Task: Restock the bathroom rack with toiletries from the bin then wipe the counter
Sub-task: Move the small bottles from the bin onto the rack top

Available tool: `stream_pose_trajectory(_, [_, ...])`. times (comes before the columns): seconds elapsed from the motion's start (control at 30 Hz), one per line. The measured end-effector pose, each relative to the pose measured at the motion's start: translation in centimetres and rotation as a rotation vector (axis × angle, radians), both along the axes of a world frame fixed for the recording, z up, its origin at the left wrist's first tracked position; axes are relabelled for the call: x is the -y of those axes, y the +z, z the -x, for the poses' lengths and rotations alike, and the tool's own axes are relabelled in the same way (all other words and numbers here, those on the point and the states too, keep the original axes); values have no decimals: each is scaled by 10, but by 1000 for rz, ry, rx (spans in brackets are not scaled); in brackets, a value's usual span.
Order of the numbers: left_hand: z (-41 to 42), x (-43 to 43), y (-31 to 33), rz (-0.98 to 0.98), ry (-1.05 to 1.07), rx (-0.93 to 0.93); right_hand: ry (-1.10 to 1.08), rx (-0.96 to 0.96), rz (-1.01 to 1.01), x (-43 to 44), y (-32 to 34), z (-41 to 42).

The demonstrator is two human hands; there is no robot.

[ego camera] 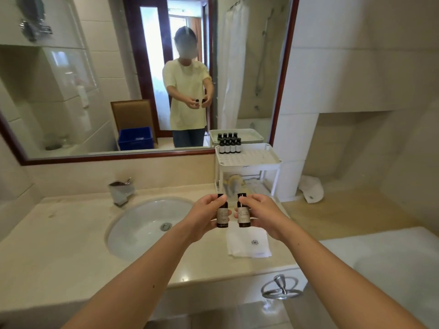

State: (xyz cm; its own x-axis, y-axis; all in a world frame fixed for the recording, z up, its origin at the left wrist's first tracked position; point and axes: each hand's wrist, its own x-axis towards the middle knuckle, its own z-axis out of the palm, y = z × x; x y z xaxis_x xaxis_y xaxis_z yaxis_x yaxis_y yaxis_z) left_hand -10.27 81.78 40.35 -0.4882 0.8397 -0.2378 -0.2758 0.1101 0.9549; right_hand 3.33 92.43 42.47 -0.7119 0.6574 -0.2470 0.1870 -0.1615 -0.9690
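My left hand (204, 216) grips a small dark bottle (222, 213) with a pale label, held upright. My right hand (260, 214) grips a second, matching bottle (244, 213) beside it. Both bottles hang above the counter (71, 245), just in front of the white two-tier rack (273, 160). Several dark bottles (230, 145) stand at the back left of the rack's top shelf. A folded white cloth (249, 243) lies on the counter below my hands.
A round sink (142, 226) with a chrome tap (121, 191) lies to the left. The mirror (95, 79) reflects a blue bin (135, 138) behind me. A crumpled towel (311, 188) lies right of the rack. A chrome towel ring (281, 287) hangs below the counter edge.
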Motion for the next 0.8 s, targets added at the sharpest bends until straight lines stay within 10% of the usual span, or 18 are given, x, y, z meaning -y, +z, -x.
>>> stream_pose_trajectory(0.8, [121,-212,36,-24,-152,-472,-172,19,-134,-200,22,106])
